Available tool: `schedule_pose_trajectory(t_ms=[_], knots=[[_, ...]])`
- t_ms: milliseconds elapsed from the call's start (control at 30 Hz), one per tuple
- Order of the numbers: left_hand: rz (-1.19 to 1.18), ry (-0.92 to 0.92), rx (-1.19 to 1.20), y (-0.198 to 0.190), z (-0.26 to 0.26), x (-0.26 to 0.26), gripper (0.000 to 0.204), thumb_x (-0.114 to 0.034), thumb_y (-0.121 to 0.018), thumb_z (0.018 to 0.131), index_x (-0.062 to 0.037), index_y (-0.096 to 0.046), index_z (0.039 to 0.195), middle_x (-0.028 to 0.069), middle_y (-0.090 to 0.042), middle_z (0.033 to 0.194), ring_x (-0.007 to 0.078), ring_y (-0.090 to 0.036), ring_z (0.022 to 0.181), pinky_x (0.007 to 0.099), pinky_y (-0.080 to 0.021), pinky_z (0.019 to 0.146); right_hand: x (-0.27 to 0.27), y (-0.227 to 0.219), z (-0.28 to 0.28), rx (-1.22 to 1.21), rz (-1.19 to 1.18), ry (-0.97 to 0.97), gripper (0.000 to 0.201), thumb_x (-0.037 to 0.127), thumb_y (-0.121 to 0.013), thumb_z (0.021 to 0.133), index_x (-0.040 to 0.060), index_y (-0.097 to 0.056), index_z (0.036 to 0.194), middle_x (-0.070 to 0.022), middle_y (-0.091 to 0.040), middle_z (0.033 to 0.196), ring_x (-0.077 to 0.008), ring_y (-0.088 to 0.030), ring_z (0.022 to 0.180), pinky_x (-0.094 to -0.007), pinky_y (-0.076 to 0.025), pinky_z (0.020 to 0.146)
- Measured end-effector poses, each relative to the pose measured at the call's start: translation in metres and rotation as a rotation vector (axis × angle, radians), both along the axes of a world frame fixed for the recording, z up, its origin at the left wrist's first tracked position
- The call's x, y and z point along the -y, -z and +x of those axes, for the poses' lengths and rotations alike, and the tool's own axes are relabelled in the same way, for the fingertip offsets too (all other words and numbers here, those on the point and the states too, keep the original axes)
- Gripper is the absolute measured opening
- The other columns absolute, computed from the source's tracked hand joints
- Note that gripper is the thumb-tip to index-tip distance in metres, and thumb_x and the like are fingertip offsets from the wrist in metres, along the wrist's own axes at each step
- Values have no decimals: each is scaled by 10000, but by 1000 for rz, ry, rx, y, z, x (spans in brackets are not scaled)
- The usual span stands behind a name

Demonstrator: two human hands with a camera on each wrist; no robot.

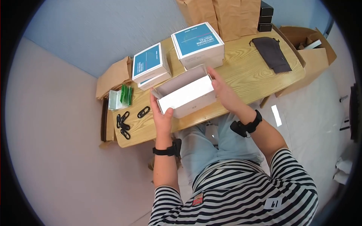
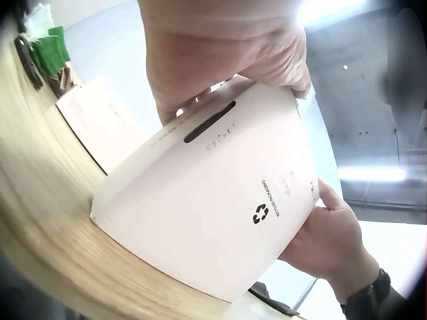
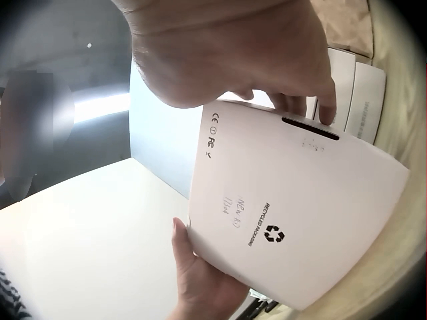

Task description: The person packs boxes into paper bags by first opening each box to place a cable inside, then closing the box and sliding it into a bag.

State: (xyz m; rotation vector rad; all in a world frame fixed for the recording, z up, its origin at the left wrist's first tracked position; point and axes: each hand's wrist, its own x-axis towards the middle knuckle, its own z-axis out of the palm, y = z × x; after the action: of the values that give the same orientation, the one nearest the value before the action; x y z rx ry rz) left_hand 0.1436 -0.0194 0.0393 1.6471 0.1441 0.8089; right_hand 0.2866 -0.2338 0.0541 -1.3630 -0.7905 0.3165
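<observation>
A white cardboard box [image 1: 187,96] with its lid flap up stands on the wooden table [image 1: 245,71], near the front edge. My left hand [image 1: 161,113] grips its left end, thumb on the near face. My right hand [image 1: 222,88] holds its right end, fingers over the top edge. In the left wrist view the box [image 2: 220,200] shows a slot and a recycling mark, with my left hand [image 2: 227,53] above and the right hand [image 2: 327,240] at the far end. The right wrist view shows the box [image 3: 287,207] under my right hand [image 3: 233,47], my left hand [image 3: 193,267] below.
Two teal-and-white boxes [image 1: 151,64] [image 1: 198,43] stand behind the white one. Black clips [image 1: 124,124] and green packets [image 1: 126,94] lie at the table's left end. A dark pouch [image 1: 271,52], brown paper bags [image 1: 226,15] and an open carton [image 1: 313,49] are at the right and back.
</observation>
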Motion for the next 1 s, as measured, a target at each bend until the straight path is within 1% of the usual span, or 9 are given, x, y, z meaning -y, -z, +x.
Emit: schedule_pose_trajectory(t_ms=[67,167,300,467,700,800,867,967,1000], knots=[[-67,35,18,-1,0,-1,1250,-619,-831,783,-8,-149,1634,160,-343,1583,273,-368,1449,398,-311,1189,-5,2,10,-148,46,5,621,303,-455,1106,-36,-279,1595,-164,-414,1592,-244,-387,1465,-330,-283,1201],[-49,61,33,5,1,-8,1217,-564,-838,801,-14,-146,1637,162,-348,1575,274,-380,1438,396,-320,1183,-7,-8,13,-211,-24,-11,583,246,-459,1098,-13,-301,1596,-143,-449,1567,-218,-425,1427,-308,-315,1169],[-89,97,74,-5,3,0,1156,-484,-821,842,-19,-128,1642,168,-346,1570,277,-390,1426,394,-326,1177,-19,-4,20,-222,39,-82,548,212,-474,1088,0,-348,1578,-117,-489,1521,-189,-461,1368,-292,-347,1131],[-90,117,66,-10,4,6,1029,-310,-722,894,-36,-86,1655,181,-325,1585,281,-365,1441,396,-293,1193,-22,-12,11,-303,112,-12,491,228,-466,1099,0,-421,1532,-86,-540,1433,-166,-489,1296,-284,-361,1109],[-190,167,99,-13,7,5,927,-252,-604,900,-79,-105,1663,180,-293,1608,278,-305,1471,395,-216,1222,-20,-16,9,-287,121,-18,507,253,-467,1104,4,-411,1542,-98,-535,1455,-170,-483,1318,-280,-358,1115],[-220,135,106,-12,8,5,823,-226,-531,929,-96,-158,1651,170,-278,1627,285,-318,1478,399,-224,1227,-19,-16,9,-168,51,33,508,246,-475,1102,-1,-411,1541,-113,-528,1475,-171,-482,1331,-278,-355,1119],[-232,44,73,-14,8,6,691,-148,-485,977,-73,-251,1623,164,-344,1595,262,-371,1441,380,-276,1200,-18,-17,8,-152,13,83,504,227,-486,1097,-10,-418,1536,-120,-542,1451,-169,-494,1314,-278,-364,1108],[-268,55,-63,-25,3,-2,551,-128,-489,1029,-29,-386,1561,138,-486,1494,214,-477,1345,338,-361,1136,-17,-13,12,-138,27,92,497,215,-493,1093,-15,-428,1529,-119,-562,1401,-165,-511,1275,-279,-377,1091],[-268,58,-65,-27,2,-7,551,-128,-489,1029,-29,-386,1561,138,-486,1494,214,-477,1345,338,-361,1136,-15,-14,12,-140,27,95,497,215,-493,1093,-15,-428,1529,-119,-562,1401,-165,-511,1275,-279,-377,1091]])
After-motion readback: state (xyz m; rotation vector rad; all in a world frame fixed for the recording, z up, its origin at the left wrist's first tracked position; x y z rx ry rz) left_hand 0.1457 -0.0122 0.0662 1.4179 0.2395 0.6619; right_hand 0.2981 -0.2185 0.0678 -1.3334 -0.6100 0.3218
